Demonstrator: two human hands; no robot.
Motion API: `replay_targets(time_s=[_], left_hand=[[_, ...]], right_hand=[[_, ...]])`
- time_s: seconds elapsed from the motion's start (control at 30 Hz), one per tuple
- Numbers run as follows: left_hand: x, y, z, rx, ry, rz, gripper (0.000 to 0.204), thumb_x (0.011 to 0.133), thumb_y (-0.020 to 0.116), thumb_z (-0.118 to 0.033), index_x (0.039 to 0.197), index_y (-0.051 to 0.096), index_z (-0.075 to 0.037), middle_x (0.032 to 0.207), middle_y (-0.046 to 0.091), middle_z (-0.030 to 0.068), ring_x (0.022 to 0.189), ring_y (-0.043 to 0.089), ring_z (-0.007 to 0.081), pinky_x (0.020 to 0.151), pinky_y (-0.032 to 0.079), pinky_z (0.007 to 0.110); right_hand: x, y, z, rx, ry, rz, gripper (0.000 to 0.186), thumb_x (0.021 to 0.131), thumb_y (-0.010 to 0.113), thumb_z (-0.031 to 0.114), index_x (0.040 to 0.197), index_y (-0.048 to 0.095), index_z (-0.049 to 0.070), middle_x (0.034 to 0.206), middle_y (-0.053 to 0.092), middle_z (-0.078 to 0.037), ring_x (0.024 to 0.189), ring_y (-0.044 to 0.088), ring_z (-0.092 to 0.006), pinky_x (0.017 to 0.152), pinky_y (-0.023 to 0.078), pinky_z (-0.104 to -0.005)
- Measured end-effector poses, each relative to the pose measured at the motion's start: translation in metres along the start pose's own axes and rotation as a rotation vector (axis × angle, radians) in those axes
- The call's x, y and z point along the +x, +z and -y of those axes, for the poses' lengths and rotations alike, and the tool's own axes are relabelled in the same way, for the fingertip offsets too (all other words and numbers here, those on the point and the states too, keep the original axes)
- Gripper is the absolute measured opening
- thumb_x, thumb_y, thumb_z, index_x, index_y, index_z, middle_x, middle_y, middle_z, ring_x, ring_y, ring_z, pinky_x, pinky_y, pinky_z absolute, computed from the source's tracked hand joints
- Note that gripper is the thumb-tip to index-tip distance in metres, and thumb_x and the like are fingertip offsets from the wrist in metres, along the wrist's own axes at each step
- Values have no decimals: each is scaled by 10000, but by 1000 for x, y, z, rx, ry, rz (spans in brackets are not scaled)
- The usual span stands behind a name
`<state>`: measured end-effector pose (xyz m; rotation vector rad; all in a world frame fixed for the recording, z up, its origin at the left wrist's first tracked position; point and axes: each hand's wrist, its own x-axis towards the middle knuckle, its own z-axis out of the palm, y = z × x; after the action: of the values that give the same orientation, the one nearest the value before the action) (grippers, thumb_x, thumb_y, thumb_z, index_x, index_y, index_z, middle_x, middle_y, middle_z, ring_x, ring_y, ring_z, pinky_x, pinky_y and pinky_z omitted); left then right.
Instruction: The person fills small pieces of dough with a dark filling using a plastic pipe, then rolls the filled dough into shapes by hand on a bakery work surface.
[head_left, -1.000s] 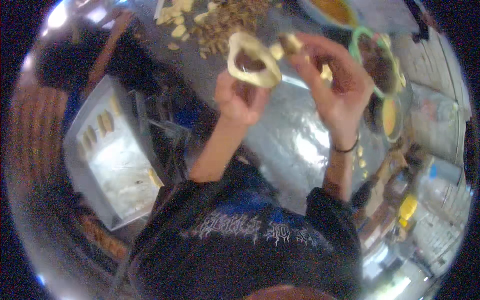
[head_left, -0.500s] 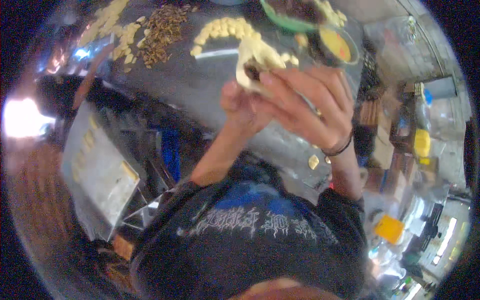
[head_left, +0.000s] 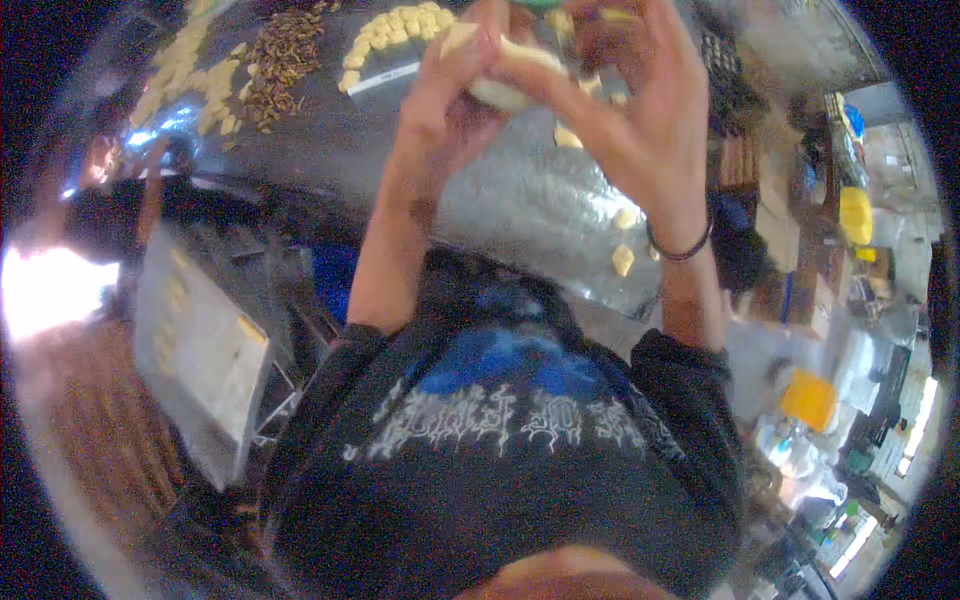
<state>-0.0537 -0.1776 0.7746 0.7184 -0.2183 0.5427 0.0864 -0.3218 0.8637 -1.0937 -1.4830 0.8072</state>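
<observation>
Both hands pinch one pale dough piece above the shiny table.

The left hand (head_left: 440,110) and the right hand (head_left: 630,110) meet near the top edge of the view, each grip pressed onto the same pale dough piece (head_left: 505,75), fingers curled round it from either side, so it sits raised over the foil-covered table (head_left: 520,200). On the foil lie three loose dough bits: one (head_left: 567,137) just under the hands, two (head_left: 625,240) nearer the table's near edge by the right wrist, which wears one dark wristband (head_left: 680,250). Farther back sit a curved row of small dough pieces (head_left: 395,30), too many and too blurred to count, and one brown heap (head_left: 280,60). Bare foil lies open between the forearms and left of them.
</observation>
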Motion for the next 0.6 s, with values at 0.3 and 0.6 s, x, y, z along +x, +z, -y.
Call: replay_targets(time_s=[0.3,0.6], left_hand=[[-27,-149,42,941,-146,-132,326,884,716,-164,1170,598,-61,1062,662,31,976,624,115,847,513,283],[-72,-279,119,1693,-504,-53,285,731,764,-137,1012,723,-120,955,692,120,988,643,324,886,503,411]], right_hand=[[-3,60,-159,-512,498,-501,286,838,754,217,1032,735,7,907,744,-97,776,655,-86,697,519,-257],[-62,120,-362,-667,784,-500,226,818,740,227,946,748,41,819,723,-151,723,702,-258,657,538,-339]])
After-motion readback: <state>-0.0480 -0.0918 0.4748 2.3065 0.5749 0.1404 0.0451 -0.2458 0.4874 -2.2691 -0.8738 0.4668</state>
